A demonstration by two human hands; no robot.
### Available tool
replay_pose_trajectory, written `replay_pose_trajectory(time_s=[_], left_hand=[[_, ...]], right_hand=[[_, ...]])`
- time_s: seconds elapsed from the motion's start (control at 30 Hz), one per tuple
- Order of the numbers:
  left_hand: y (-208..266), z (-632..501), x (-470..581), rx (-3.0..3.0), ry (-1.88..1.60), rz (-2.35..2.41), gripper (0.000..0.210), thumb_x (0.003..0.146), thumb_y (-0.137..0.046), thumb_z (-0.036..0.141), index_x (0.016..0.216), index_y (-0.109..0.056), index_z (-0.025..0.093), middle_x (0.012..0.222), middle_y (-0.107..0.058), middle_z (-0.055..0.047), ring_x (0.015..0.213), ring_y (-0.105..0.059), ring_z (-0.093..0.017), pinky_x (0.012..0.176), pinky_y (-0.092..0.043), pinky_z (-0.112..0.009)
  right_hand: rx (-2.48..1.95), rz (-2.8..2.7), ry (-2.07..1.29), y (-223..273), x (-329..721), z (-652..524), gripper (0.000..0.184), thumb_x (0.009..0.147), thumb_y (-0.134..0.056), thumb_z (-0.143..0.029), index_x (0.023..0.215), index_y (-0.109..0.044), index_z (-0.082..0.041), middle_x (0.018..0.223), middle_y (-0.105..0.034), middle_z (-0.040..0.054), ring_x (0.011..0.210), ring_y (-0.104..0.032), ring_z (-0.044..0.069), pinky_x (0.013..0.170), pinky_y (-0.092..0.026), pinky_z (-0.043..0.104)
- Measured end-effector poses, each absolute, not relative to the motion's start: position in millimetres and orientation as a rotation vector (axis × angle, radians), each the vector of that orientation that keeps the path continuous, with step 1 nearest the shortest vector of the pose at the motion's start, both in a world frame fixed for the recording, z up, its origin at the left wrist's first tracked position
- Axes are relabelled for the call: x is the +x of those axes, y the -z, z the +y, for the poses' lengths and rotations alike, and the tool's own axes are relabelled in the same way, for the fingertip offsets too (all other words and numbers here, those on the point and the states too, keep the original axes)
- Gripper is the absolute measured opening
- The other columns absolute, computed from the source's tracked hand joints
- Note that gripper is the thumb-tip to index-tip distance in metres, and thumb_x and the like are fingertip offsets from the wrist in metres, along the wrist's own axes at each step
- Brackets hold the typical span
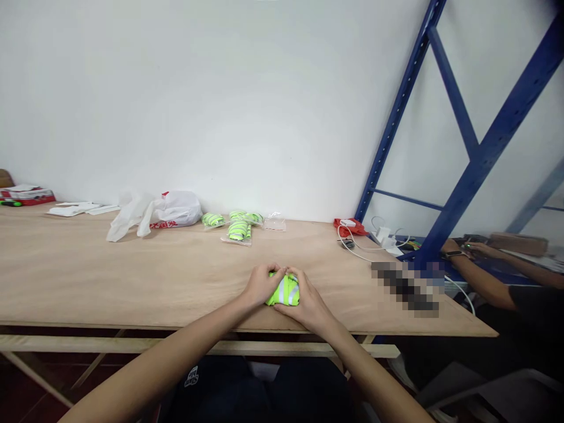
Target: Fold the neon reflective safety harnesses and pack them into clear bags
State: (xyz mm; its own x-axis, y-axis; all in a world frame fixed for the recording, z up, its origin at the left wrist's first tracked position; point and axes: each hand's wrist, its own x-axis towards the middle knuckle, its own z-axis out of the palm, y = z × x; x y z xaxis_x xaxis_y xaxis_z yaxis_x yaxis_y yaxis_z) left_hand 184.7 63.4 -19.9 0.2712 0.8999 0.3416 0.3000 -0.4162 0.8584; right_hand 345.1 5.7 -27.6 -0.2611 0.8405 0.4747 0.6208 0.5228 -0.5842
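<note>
A person's left hand point(261, 286) and right hand point(312, 301) hold a folded neon-yellow bundle point(285, 292) with silver stripes over the bench point(171, 282), to the right of a white carrier bag point(181, 207) and nearer the person than that bag. The grip of both hands is closed around the bundle, the left on one side, the right on the other with its thumb along the near edge; whether the bundle touches the wood cannot be told.

Just right of the carrier bag lies a striped neon packet point(213, 220), then a cluster of similar packets point(238, 229) in clear wrapping and a flat clear sleeve point(275, 224). Left of the carrier bag are white papers point(73, 209) and, beyond them, a red-and-white box point(33, 196).

Well to the carrier bag's right sit a red cloth point(362, 227), a white cable point(355, 253) and a pixelated patch. Farther right of it stands a blue metal frame point(497, 129), past which a co-worker's forearm point(480, 276), banded at the wrist, reaches in.
</note>
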Motion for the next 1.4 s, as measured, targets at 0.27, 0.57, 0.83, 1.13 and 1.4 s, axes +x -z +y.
replay_pose_trajectory(time_s=[0.27,0.57,0.83,1.13,1.4], left_hand=[[17.9,62.3,186.3,1.889,-1.301,0.964,0.026,0.082,-0.059,0.035,0.064,-0.061,0.017,0.075,-0.066,-0.003,0.078,-0.062,-0.018,0.075,-0.047,-0.028],[26.9,69.0,186.5,1.842,-1.164,0.988,0.018,0.083,-0.054,0.029,0.079,-0.064,0.014,0.076,-0.067,-0.001,0.076,-0.061,-0.017,0.069,-0.045,-0.026],[22.4,64.9,187.7,1.912,-1.162,1.085,0.014,0.083,-0.054,0.027,0.082,-0.064,0.016,0.079,-0.070,-0.001,0.077,-0.063,-0.018,0.068,-0.045,-0.026],[18.9,61.1,192.3,1.984,-1.227,1.158,0.016,0.081,-0.058,0.030,0.074,-0.064,0.017,0.072,-0.069,0.000,0.071,-0.062,-0.017,0.066,-0.043,-0.027],[19.9,60.7,190.8,2.001,-1.258,1.142,0.014,0.082,-0.059,0.028,0.074,-0.064,0.017,0.072,-0.069,0.000,0.071,-0.062,-0.016,0.066,-0.043,-0.026]], right_hand=[[-1.184,-2.029,-0.366,31.7,342.4,7.5,0.093,0.076,-0.077,-0.032,0.155,-0.028,-0.025,0.152,-0.047,0.0144,0.139,-0.046,0.030,0.114,-0.039,0.051],[-1.146,-2.104,-0.140,31.3,339.8,3.0,0.086,0.082,-0.073,-0.026,0.156,-0.028,-0.030,0.156,-0.033,0.0149,0.145,-0.035,0.031,0.116,-0.038,0.051],[-1.066,-2.098,-0.105,30.7,341.9,0.4,0.083,0.082,-0.074,-0.028,0.155,-0.034,-0.030,0.154,-0.040,0.0142,0.142,-0.040,0.032,0.114,-0.041,0.052],[-0.910,-1.412,-0.809,34.6,365.3,21.7,0.046,0.078,-0.075,-0.053,0.113,-0.075,-0.023,0.143,-0.055,0.0131,0.116,-0.066,0.028,0.100,-0.054,0.041],[-1.038,-1.473,-1.084,20.9,368.2,16.2,0.053,0.068,-0.080,-0.059,0.105,-0.079,-0.020,0.117,-0.074,0.0117,0.117,-0.065,0.034,0.104,-0.049,0.050]])
